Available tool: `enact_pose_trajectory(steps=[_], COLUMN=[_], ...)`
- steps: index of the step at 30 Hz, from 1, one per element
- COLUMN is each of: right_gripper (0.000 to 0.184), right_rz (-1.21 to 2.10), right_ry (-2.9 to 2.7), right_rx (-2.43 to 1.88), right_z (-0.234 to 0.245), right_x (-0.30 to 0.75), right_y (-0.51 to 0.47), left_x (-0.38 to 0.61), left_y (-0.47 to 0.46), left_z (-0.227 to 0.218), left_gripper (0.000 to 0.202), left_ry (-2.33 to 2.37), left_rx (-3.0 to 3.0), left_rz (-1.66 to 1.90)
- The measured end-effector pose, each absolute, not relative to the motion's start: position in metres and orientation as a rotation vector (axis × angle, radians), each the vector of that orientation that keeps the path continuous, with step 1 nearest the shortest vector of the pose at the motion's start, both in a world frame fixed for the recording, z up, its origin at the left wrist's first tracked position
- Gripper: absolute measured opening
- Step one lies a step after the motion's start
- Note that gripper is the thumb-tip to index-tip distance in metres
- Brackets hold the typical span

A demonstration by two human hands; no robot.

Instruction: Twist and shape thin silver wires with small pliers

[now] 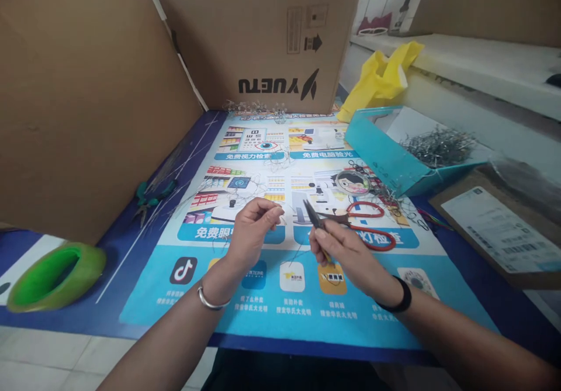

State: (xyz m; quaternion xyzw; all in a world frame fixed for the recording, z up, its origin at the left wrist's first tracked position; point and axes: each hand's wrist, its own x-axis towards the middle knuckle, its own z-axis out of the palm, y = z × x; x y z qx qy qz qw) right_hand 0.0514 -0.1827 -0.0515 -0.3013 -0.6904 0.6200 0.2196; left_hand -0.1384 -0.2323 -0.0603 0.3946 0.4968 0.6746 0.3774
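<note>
My left hand (256, 227) is closed in a pinch over the middle of the printed sheet. A hair-thin wire seems to show at its fingertips, very faint. In my right hand (346, 251) is a pair of pliers (312, 211) with dark, narrow jaws pointing up and left; part of a yellow handle shows below the fingers. The jaws are apart from my left hand. Just behind my right hand lie scissors (366, 207) with red-orange handles, partly covered by it. Loose thin wires (280, 158) lie on the sheet ahead.
Cardboard (263, 28) walls off the back and left. A teal box (385, 151) holds a heap of metal wire pieces (438, 145). A yellow bag (381, 78), a labelled parcel (495, 227), green-handled cutters (151, 198), a tape roll (56, 277) and a round picture disc (352, 182) lie around.
</note>
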Motion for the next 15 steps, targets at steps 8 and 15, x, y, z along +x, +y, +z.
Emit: enact_pose_trajectory(steps=[8, 15], right_gripper=[0.040, 0.040], right_rz=[1.965, 1.950], right_ry=[-1.947, -1.923], right_rx=[-0.783, -0.792], right_z=[-0.058, -0.063], right_x=[0.044, 0.042], right_y=[-0.198, -0.196], left_x=[-0.130, -0.124], left_y=[-0.235, -0.237], left_z=[-0.065, -0.064], left_gripper=[0.007, 0.005], left_ry=[1.164, 1.146], left_rx=[0.967, 0.975], left_rz=[1.849, 1.839])
